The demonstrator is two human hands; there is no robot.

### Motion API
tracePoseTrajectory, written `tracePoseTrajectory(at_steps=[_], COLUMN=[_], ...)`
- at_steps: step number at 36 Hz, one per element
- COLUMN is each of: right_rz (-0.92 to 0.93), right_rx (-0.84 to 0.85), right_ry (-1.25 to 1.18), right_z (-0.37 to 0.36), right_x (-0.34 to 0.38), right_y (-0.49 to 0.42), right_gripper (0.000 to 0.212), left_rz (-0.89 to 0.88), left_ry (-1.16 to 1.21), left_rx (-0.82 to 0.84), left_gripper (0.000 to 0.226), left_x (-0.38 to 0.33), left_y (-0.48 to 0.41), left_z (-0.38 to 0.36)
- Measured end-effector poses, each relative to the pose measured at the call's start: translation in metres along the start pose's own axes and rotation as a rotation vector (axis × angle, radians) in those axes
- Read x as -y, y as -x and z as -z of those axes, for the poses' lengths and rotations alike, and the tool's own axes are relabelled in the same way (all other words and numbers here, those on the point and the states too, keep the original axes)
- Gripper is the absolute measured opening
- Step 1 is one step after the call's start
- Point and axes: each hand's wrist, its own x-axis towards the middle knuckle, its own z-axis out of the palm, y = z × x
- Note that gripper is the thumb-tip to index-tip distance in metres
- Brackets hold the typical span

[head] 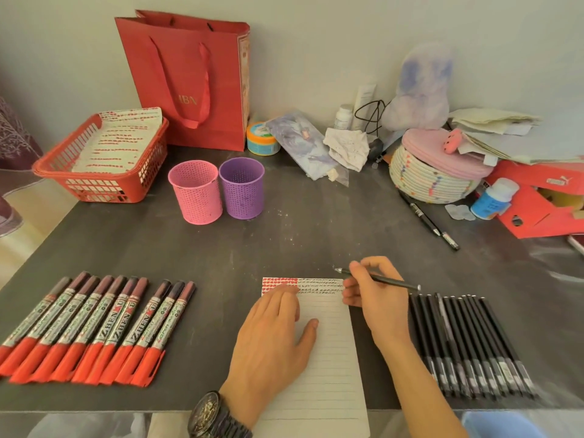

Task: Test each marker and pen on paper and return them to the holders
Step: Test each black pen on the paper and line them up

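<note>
A lined sheet of paper [328, 352] lies at the table's front edge, with red and black test marks along its top. My left hand [275, 330] presses flat on the paper. My right hand [376, 298] grips a black pen [395, 282], its tip pointing left just above the paper's top right corner. A row of several red-capped markers [94, 327] lies at the front left. Several black pens [467, 343] lie in a row at the front right. A pink holder [195, 191] and a purple holder [242, 188] stand side by side behind the paper; nothing shows above their rims.
A red basket [104, 172] with marked sheets sits at the back left, a red paper bag [192, 77] behind it. A woven basket [433, 175], bottles, papers and a red shoebox [537, 200] crowd the back right. Two more black pens [426, 216] lie near the woven basket.
</note>
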Motion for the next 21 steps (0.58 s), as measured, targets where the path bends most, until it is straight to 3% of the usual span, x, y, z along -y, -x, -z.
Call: tracePoseTrajectory(at_steps=[7,21], right_rz=[0.094,0.144], right_rx=[-0.165,-0.126], right_ry=[0.195,0.393], right_z=[-0.004,-0.005], right_x=[-0.011,-0.023], right_y=[0.0,-0.009], right_gripper=[0.04,0.034], left_rz=[0.025,0.031], left_ry=[-0.019,-0.006], left_rx=[0.036,0.031], left_gripper=[0.044,0.043], left_x=[0.0,-0.002], left_y=[0.0,-0.001], left_z=[0.0,0.003])
